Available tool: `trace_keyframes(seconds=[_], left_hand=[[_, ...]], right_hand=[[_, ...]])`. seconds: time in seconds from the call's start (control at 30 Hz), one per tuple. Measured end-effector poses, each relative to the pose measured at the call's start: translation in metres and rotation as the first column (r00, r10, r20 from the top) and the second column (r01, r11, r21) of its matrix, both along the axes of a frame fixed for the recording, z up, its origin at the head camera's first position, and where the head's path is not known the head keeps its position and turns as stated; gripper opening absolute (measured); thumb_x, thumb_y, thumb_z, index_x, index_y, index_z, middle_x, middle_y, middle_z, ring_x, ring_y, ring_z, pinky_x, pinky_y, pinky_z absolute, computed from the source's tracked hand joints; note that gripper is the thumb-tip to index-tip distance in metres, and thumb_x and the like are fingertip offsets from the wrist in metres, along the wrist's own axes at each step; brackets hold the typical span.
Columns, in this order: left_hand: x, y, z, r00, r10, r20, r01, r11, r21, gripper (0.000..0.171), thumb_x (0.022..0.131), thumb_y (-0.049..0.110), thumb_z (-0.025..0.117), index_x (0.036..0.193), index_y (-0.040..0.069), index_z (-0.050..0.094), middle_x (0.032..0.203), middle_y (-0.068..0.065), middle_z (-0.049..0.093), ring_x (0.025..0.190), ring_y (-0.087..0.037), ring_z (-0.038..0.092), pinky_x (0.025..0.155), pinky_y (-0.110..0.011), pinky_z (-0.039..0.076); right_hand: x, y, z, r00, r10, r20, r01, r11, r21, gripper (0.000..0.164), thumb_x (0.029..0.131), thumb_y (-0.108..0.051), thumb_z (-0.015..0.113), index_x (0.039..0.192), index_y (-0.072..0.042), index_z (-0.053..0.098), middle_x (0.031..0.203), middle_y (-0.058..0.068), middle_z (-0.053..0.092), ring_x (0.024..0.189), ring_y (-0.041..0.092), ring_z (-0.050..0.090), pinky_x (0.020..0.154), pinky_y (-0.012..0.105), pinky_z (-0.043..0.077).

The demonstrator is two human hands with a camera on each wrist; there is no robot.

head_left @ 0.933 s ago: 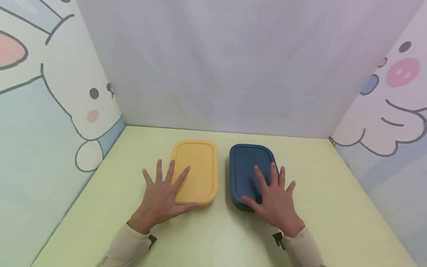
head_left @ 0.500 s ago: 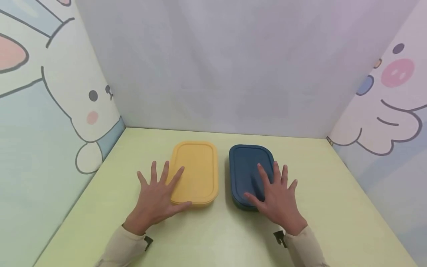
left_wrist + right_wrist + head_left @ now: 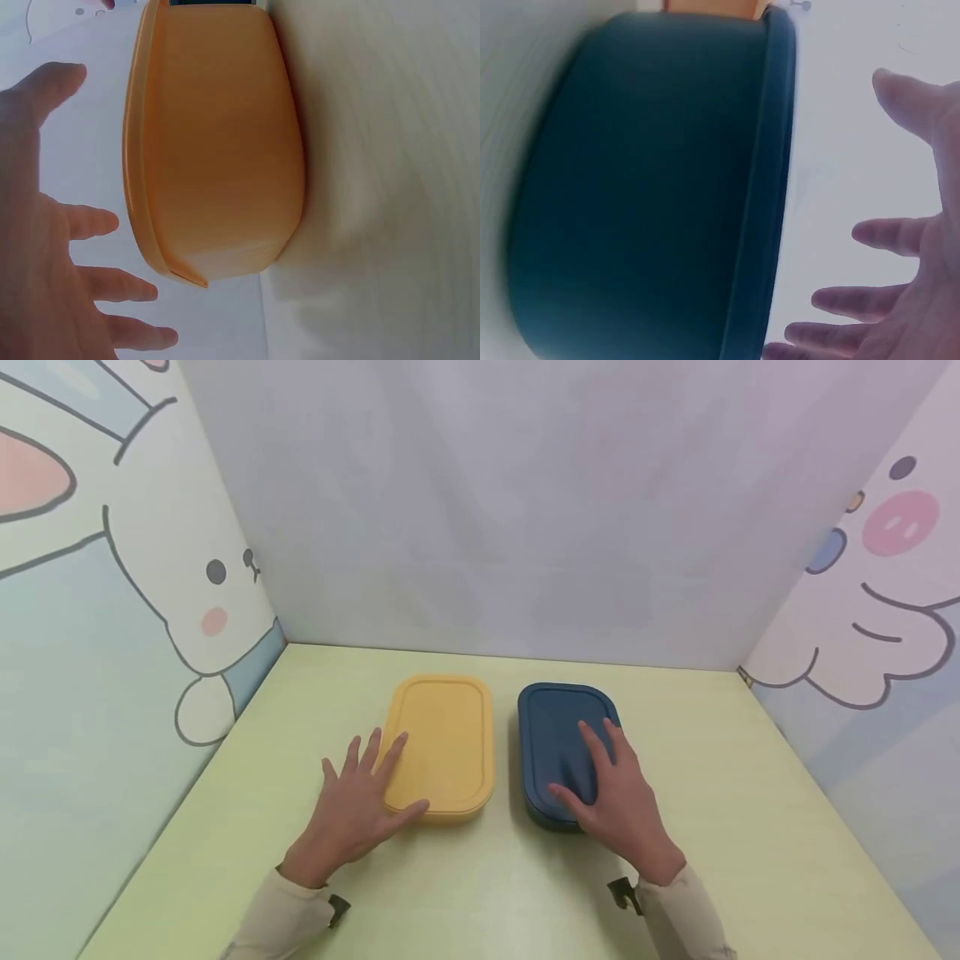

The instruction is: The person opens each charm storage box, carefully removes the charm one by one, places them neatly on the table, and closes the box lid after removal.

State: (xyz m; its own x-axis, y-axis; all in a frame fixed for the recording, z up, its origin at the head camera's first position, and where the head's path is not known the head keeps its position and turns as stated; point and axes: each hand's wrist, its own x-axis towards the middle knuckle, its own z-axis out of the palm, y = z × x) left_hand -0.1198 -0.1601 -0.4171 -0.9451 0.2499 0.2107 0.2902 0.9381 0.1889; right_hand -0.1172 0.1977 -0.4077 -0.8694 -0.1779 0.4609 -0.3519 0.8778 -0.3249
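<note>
A yellow lidded food container (image 3: 442,743) lies left of a dark blue lidded food container (image 3: 558,743), with a narrow gap between them. My left hand (image 3: 352,806) hovers over the yellow one's near left corner, fingers spread. In the left wrist view, space shows between that hand (image 3: 52,247) and the yellow container's lid rim (image 3: 139,150). Over the blue container's near right part is my right hand (image 3: 622,802), fingers apart and slightly bent. The right wrist view shows this hand (image 3: 900,277) above the blue lid (image 3: 769,172), holding nothing. Both lids are on.
The pale yellow-green table (image 3: 480,893) carries both containers. A grey-white cloth wall (image 3: 480,527) stands behind it. Side walls with cartoon drawings rise at the left (image 3: 75,652) and right (image 3: 885,635).
My left hand shifts left a little, and its fingers draw slightly closer together. The right hand's spread fingers come together and bend somewhat. Both containers stay in place.
</note>
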Motion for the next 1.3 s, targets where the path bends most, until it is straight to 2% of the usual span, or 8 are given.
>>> trace_keyframes(seconds=[0.3,0.4,0.57,0.67,0.87,1.1,1.23,1.3], left_hand=[[0.0,-0.008,-0.01,0.996,-0.026,0.084,0.006,0.971,0.238,0.091,0.088,0.065,0.062,0.159,0.018,0.03,0.164,-0.021,0.028,0.147,-0.047,0.036,0.106,-0.077,0.036],[-0.002,-0.009,-0.012,0.993,-0.059,0.105,0.019,0.937,0.348,0.091,0.089,0.059,0.065,0.159,0.013,0.029,0.165,-0.022,0.025,0.148,-0.046,0.034,0.11,-0.071,0.038],[-0.004,-0.011,-0.015,0.985,-0.096,0.141,0.009,0.854,0.521,0.09,0.089,0.049,0.071,0.157,0.007,0.031,0.165,-0.024,0.024,0.151,-0.042,0.03,0.112,-0.059,0.044],[-0.004,-0.013,-0.017,0.978,-0.114,0.177,-0.016,0.8,0.6,0.09,0.088,0.044,0.075,0.158,0.008,0.03,0.165,-0.022,0.027,0.149,-0.04,0.036,0.107,-0.053,0.051],[-0.003,-0.018,-0.017,0.946,-0.189,0.264,-0.066,0.684,0.727,0.094,0.084,0.032,0.081,0.159,0.014,0.027,0.165,-0.019,0.028,0.145,-0.038,0.041,0.109,-0.051,0.047],[-0.002,-0.023,-0.015,0.929,-0.229,0.291,-0.075,0.654,0.753,0.105,0.077,0.026,0.088,0.159,0.014,0.025,0.166,-0.021,0.024,0.147,-0.037,0.038,0.109,-0.047,0.048],[-0.003,-0.026,-0.016,0.92,-0.265,0.288,-0.068,0.615,0.786,0.105,0.076,0.019,0.088,0.159,0.012,0.024,0.167,-0.021,0.019,0.148,-0.039,0.034,0.11,-0.046,0.046],[-0.004,-0.027,-0.016,0.92,-0.272,0.281,-0.061,0.61,0.79,0.106,0.076,0.017,0.089,0.159,0.011,0.023,0.167,-0.022,0.019,0.149,-0.04,0.033,0.112,-0.045,0.044]], right_hand=[[0.0,-0.004,0.0,0.996,0.09,0.027,-0.084,0.981,-0.177,0.084,0.082,-0.028,0.082,0.152,-0.007,0.041,0.155,0.025,0.038,0.137,0.047,0.046,0.1,0.067,0.048],[-0.001,-0.005,0.0,0.993,0.118,0.031,-0.109,0.972,-0.208,0.082,0.083,-0.026,0.081,0.151,-0.005,0.042,0.154,0.024,0.04,0.139,0.045,0.045,0.102,0.065,0.047],[-0.003,-0.006,0.002,0.987,0.148,0.063,-0.126,0.956,-0.263,0.077,0.085,-0.023,0.079,0.15,-0.005,0.043,0.154,0.023,0.042,0.132,0.042,0.054,0.093,0.054,0.057],[-0.005,-0.008,0.003,0.977,0.181,0.113,-0.136,0.937,-0.322,0.075,0.088,-0.023,0.077,0.152,-0.008,0.041,0.155,0.019,0.041,0.134,0.041,0.053,0.096,0.051,0.058],[-0.005,-0.016,0.003,0.954,0.247,0.17,-0.158,0.895,-0.416,0.072,0.092,-0.021,0.074,0.153,-0.012,0.039,0.156,0.015,0.042,0.139,0.043,0.048,0.099,0.048,0.057],[-0.004,-0.031,0.001,0.925,0.318,0.21,-0.179,0.849,-0.497,0.07,0.093,-0.022,0.074,0.153,-0.014,0.039,0.156,0.014,0.042,0.142,0.04,0.046,0.105,0.046,0.054],[-0.004,-0.041,0.001,0.906,0.357,0.226,-0.191,0.824,-0.533,0.071,0.092,-0.023,0.074,0.153,-0.012,0.04,0.155,0.014,0.043,0.143,0.04,0.045,0.108,0.045,0.051],[-0.004,-0.047,0.002,0.895,0.378,0.238,-0.2,0.816,-0.542,0.071,0.092,-0.024,0.074,0.153,-0.012,0.04,0.156,0.014,0.043,0.144,0.038,0.044,0.11,0.044,0.05]])
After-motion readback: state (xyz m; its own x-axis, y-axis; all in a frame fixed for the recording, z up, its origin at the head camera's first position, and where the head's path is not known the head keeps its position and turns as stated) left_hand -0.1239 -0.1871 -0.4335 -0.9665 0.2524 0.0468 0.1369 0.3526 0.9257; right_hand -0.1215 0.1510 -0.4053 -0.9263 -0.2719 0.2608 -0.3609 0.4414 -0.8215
